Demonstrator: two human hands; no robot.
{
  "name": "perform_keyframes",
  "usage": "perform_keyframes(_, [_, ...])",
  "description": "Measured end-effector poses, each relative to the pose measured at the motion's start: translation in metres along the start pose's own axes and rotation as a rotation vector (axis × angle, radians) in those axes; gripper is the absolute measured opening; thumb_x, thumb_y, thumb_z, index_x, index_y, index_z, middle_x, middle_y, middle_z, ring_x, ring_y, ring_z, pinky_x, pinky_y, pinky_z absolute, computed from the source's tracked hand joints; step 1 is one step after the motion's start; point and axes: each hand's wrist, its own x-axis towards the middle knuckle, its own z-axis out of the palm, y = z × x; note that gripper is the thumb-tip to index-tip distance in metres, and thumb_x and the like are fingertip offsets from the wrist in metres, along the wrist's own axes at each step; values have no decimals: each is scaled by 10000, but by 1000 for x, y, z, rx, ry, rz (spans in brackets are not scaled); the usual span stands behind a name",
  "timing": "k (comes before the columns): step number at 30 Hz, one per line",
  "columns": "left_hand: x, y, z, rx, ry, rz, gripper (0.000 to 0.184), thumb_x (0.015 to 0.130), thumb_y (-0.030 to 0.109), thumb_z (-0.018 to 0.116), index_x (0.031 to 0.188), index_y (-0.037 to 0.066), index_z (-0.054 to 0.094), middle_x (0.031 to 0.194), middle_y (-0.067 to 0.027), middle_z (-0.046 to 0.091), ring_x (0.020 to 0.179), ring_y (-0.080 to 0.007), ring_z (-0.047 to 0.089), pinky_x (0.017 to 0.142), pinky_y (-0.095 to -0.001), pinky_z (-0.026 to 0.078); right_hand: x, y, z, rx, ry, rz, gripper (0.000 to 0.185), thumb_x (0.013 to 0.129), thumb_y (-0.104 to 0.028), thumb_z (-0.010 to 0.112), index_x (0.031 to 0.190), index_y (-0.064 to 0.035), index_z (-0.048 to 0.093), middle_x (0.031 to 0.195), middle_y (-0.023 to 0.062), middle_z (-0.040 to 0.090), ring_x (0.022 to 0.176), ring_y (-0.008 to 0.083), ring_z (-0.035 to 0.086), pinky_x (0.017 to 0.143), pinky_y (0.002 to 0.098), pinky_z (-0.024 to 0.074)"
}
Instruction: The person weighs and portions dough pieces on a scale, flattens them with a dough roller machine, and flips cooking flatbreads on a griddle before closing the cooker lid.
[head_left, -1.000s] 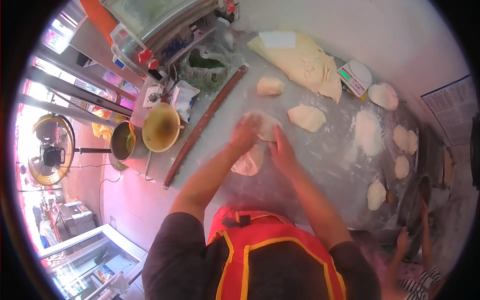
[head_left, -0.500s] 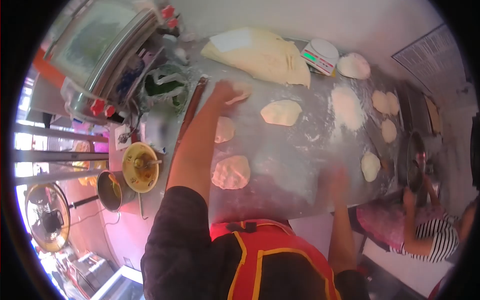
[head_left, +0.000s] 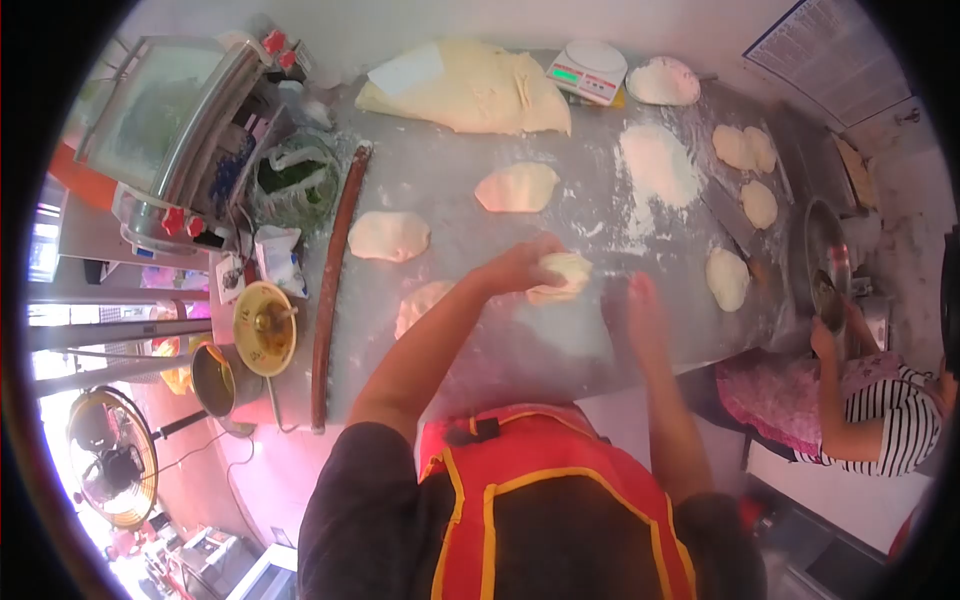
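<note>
at a floured tabletop point(head_left: 570, 350), the left hand point(head_left: 525, 265) curls around a dough piece point(head_left: 568, 277) at the centre of the frame; the right hand point(head_left: 645, 300), apart from it to the right, is too blurred to tell how wide it stands. work looks partway along: three lumps point(head_left: 390, 237) lie left of and above centre, one partly behind the left forearm point(head_left: 425, 350), and four rounds point(head_left: 759, 204) sit at right, apparently portioned already. the held piece looks rough, and the large dough mass point(head_left: 480, 100) at upper centre seems not yet divided.
</note>
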Motion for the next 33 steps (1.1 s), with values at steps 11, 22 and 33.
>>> perform_keyframes(11, [-4,-22,139,652,641,-94,461,859,170,431,1287,0,408,1322,-156,425,1268,-301,348,1037,-440,269,26,-10,76,-150,-216,-584,425,908,-230,395,1237,37,408,1268,242,436,1198,381,398,991,450,311])
perform_keyframes(22, [23,-36,120,926,555,-291,490,897,232,354,1343,28,360,1438,-132,289,1364,-268,196,1095,-489,125,58,5,87,-473,-133,-545,508,930,-324,351,1330,-10,342,1371,194,358,1298,345,300,1049,546,171])
perform_keyframes(33, [-9,1,72,-210,715,-409,383,922,298,418,1111,-6,555,1185,-205,530,1101,-344,487,922,-413,398,85,4,5,31,-359,21,293,873,-230,496,1071,-22,555,1105,220,568,1045,382,528,894,409,419])
